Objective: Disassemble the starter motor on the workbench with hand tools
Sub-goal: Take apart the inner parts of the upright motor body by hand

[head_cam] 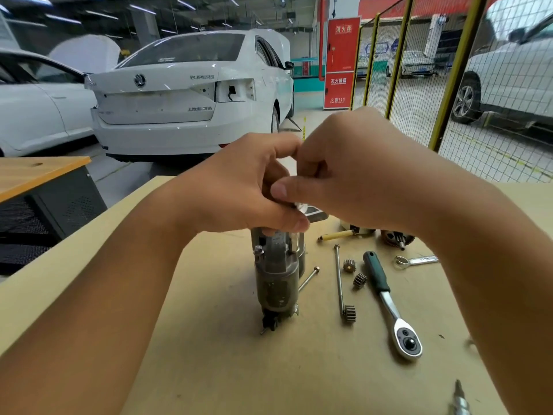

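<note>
In the head view, the starter [276, 277] is stood on end near the middle of the worktop [209, 369], probably so that its upper end can be reached from above. The left hand [248, 187] is curled round that top, apparently to steady the body. The right hand [338, 172] is closed beside it, thumb and fingers pinched on something at the top, partly hidden; a bright metal part shows just beneath. Removed pieces are laid out toward the right edge, presumably kept in order: two long bolts [339, 277], three small gears [349, 314], a ratchet [390, 307] and a spanner [417, 260]. The armature [396, 238] is seen behind them, near the far edge.
</note>
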`<move>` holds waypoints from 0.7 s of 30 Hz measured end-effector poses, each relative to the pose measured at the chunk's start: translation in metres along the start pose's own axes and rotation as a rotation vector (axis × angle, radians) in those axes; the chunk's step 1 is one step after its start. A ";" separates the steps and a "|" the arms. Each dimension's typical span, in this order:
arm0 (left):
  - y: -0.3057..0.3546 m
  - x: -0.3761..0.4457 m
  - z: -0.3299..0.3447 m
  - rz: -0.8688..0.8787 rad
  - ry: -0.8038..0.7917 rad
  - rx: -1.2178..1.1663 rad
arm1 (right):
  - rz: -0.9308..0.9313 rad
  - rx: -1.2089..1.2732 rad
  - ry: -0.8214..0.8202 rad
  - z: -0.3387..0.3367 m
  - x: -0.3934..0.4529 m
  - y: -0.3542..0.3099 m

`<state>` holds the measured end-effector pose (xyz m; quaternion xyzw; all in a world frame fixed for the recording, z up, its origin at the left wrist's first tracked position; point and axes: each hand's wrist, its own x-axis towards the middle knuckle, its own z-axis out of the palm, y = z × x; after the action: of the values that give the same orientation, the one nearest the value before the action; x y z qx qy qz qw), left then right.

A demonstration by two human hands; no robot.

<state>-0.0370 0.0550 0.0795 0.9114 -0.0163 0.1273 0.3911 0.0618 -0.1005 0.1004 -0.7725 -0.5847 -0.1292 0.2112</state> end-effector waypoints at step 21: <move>0.028 0.001 -0.008 -0.190 -0.171 0.390 | -0.066 0.256 0.070 -0.009 -0.005 0.008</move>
<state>-0.0415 0.0418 0.1052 0.9746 0.0616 0.0127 0.2149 0.0685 -0.1111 0.1042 -0.7145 -0.6139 -0.0874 0.3238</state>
